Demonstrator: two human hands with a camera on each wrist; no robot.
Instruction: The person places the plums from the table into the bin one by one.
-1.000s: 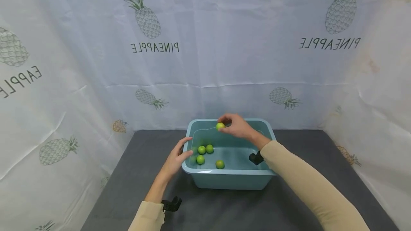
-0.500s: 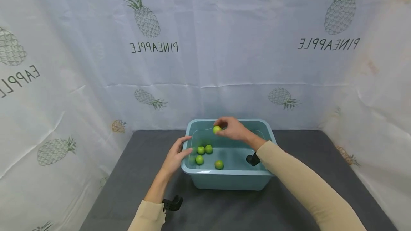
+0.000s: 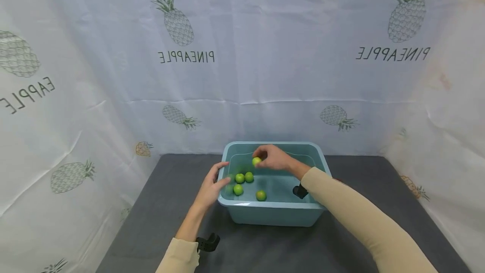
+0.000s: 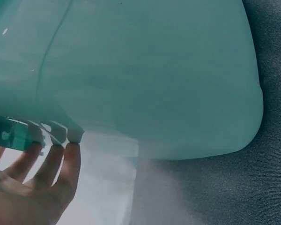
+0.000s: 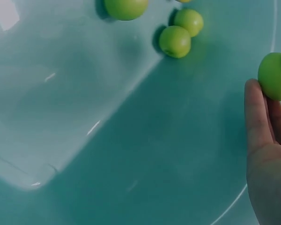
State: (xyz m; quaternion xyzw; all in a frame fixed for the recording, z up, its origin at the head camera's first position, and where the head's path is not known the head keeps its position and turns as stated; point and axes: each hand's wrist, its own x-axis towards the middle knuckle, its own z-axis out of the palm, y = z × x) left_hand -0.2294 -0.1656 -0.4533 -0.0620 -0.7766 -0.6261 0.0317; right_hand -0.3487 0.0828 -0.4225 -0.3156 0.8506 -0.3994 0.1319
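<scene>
A pale blue-green plastic basin [image 3: 270, 215] stands on the dark tabletop. Over its back half, my right hand [image 3: 275, 158] pinches a small green lime [image 3: 256, 161] between fingertips and thumb; in the right wrist view that lime [image 5: 274, 77] hangs clear of the basin floor. My left hand [image 3: 212, 185] grips the basin's left rim, thumb on the inner side. From the left wrist view, the left fingers [image 4: 68, 171] bear on the outer lip. On the basin floor lie several more limes: a cluster at the left with one lime [image 3: 238, 189], and a separate lime [image 3: 261, 195] near the front.
A dark grey cloth [image 3: 170, 205] covers the table around the basin. White curtains [image 3: 242, 54] printed with pineapples hang behind and at both sides, close to the basin's back rim. A black wrist camera [image 3: 208, 242] is strapped on the left wrist, another [image 3: 300, 191] on the right.
My right hand has sunk lower into the basin with its lime, moving slightly left at first. The left hand keeps its place on the rim, and the limes on the floor lie as before.
</scene>
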